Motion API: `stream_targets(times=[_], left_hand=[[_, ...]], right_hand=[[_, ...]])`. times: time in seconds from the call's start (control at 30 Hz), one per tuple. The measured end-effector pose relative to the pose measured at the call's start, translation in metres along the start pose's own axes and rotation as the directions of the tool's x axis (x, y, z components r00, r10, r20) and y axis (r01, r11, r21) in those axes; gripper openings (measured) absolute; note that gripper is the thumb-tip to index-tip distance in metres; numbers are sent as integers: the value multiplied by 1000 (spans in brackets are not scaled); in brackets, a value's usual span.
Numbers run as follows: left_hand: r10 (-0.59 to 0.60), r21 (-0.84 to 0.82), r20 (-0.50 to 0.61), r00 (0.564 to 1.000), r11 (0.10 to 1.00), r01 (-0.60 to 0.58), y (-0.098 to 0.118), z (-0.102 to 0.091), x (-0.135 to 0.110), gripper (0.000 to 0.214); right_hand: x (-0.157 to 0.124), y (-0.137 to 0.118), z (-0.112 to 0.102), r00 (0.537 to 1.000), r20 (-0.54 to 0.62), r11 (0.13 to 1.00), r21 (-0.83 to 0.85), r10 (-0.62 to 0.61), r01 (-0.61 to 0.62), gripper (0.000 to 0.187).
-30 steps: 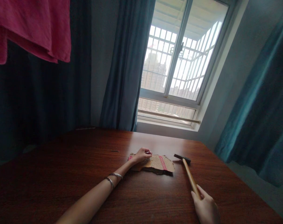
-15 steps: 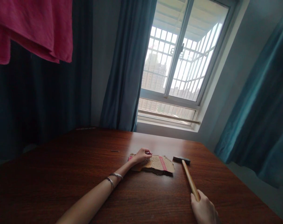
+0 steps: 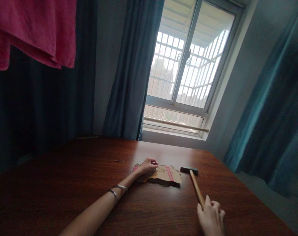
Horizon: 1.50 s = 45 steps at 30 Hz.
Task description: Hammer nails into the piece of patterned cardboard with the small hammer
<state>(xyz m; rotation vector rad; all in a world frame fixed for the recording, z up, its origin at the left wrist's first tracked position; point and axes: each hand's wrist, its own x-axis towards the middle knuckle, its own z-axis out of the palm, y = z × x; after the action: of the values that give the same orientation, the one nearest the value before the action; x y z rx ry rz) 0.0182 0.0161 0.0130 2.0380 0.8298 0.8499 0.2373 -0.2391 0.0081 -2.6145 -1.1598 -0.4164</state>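
My left hand (image 3: 147, 166) rests over the left part of a ragged piece of cardboard (image 3: 165, 173), its fingertips pinched together. What they hold, if anything, is too small to make out. The cardboard has a pink strip and many dark specks or holes. To its right lies a hammer (image 3: 197, 188), its dark head down on the table and its wooden handle pointing towards me. Around the handle's near end is my right hand (image 3: 211, 216), loosely, with thumb and fingers partly apart. A thin dark nail-like piece (image 3: 118, 161) lies left of the cardboard.
The brown wooden table (image 3: 153, 209) reaches back to the wall below a barred window (image 3: 188, 62). Blue curtains (image 3: 124, 75) hang on both sides. A pink cloth (image 3: 40, 32) hangs at upper left.
My right hand's fingers have loosened and spread around the hammer handle. The hammer and cardboard keep their places on the table. My left hand stays pinched; the view has shifted slightly.
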Motion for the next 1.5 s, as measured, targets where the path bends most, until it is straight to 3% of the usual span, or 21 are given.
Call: stream_targets(times=[0.07, 0.13, 0.23, 0.33, 0.43, 0.6, 0.77, 1.0, 1.17, 1.27, 1.4, 1.5], left_hand=[[4, 11, -1, 1000, 1000, -4, 1, 0, 0, 27], [6, 6, -6, 1000, 1000, -5, 1, 0, 0, 27], [9, -8, -12, 1000, 1000, -9, 2, 1, 0, 27], [12, -19, -14, 1000, 1000, -12, 4, 1, -1, 27], [16, -23, -12, 1000, 1000, -16, 5, 2, -1, 25], [12, -11, -14, 1000, 1000, -12, 3, 3, 0, 25], [18, -6, -9, 1000, 1000, -18, 0, 2, 2, 24], [39, -94, -51, 998, 995, -44, -2, -2, 4, 60], [-66, -68, -113, 991, 996, 59, 12, -38, 11, 39], [-217, 68, -16, 976, 974, 218, 17, -79, 11, 30], [-414, 343, -60, 908, 846, 408, 9, -133, -1, 19], [-509, 491, -152, 847, 705, 512, -1, -159, -15, 18]], right_hand=[[11, -19, -7, 997, -65, 998, 33, -42, 44, 41], [24, -45, -14, 981, -109, 980, 107, -159, 171, 42], [41, -90, -15, 920, -159, 895, 223, -358, 387, 37], [53, -129, -4, 869, -171, 814, 304, -465, 495, 30], [63, -152, 16, 853, -156, 786, 336, -497, 519, 25], [70, -163, 44, 851, -105, 799, 300, -515, 521, 21], [66, -161, 56, 853, -200, 803, 290, -482, 521, 17], [65, -160, 61, 855, -226, 795, 317, -467, 518, 14], [65, -161, 63, 860, -218, 793, 333, -462, 511, 14], [64, -161, 63, 866, -206, 796, 342, -455, 499, 14], [64, -161, 63, 876, -179, 802, 352, -449, 483, 15], [64, -161, 61, 878, -162, 802, 359, -450, 478, 16]])
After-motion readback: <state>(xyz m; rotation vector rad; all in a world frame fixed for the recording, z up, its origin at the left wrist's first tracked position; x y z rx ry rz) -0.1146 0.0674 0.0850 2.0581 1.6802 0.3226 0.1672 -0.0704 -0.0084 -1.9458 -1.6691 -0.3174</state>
